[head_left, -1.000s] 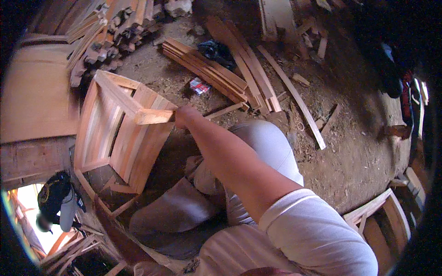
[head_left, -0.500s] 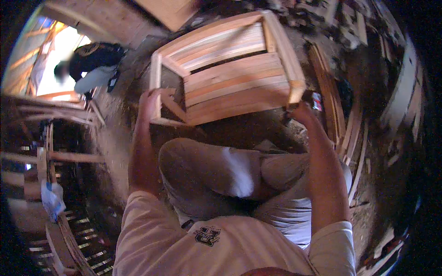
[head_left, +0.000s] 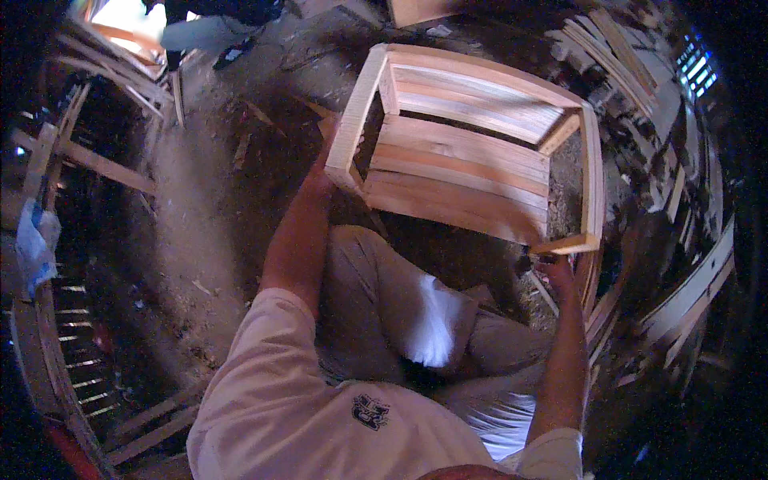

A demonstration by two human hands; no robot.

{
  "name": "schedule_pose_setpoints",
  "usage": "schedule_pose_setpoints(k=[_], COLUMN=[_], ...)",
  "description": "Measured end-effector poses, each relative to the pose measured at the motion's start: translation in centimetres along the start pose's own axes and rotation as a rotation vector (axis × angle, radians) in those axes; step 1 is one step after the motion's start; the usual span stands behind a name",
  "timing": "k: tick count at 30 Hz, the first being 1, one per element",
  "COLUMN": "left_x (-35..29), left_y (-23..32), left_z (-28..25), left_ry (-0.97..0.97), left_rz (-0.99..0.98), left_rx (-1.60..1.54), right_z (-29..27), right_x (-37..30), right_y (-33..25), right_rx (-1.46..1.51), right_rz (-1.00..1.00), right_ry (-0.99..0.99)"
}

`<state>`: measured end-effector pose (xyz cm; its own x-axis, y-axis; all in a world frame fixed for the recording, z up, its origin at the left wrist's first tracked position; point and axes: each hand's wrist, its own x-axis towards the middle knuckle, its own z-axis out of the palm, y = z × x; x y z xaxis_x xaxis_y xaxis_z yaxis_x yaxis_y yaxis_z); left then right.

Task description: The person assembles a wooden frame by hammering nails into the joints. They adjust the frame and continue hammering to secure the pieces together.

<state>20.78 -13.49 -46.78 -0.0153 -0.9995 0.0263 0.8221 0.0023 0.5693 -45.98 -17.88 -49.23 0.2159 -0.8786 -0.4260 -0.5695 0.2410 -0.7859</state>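
Note:
A small unpainted wooden bench [head_left: 456, 152], with a slatted seat, a slatted back and side rails, is tilted in front of my crossed legs. On its left side rail, my left hand [head_left: 330, 144] is closed around the wood. The rail hides most of that hand, though some fingertips show on its inner side. At the near right corner, my right hand [head_left: 558, 274] is closed on the bench just under the end of the right rail. Shadow partly covers the fingers of my right hand.
Long wooden strips [head_left: 612, 60] and scrap boards lie at the right. At the left are a lumber rack [head_left: 108, 168] and a hanging pale plastic bag [head_left: 37, 244]. Part of another person's grey clothing [head_left: 208, 34] shows at the upper left, near a bright opening.
The bench has turned clockwise and shifted right in view, with both my hands still on it. My view has also swung, so the other person now sits closer to the top edge.

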Motion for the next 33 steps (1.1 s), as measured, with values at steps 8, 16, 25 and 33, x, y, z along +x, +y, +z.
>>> schedule_pose_setpoints(k=[8,16,25,33], left_x=[-1.0,-1.4,-2.3,-0.2], left_y=[-3.3,-2.9,6.0,6.7], left_z=[-1.1,-1.2,4.9,12.0], left_ry=[0.034,0.030,0.315,0.573], left_rz=[0.054,0.036,0.057,0.003], left_rx=[-0.147,-0.128,0.342,1.645], right_z=[0.7,0.1,1.0,2.4], right_x=[-1.8,-2.2,-4.7,-1.9], right_y=[-4.4,-4.3,-8.7,-7.0], right_rx=[-0.232,-0.358,0.086,0.197], right_rz=[0.218,0.066,-0.039,-0.209], right_ry=[-0.015,0.058,0.047,0.063])
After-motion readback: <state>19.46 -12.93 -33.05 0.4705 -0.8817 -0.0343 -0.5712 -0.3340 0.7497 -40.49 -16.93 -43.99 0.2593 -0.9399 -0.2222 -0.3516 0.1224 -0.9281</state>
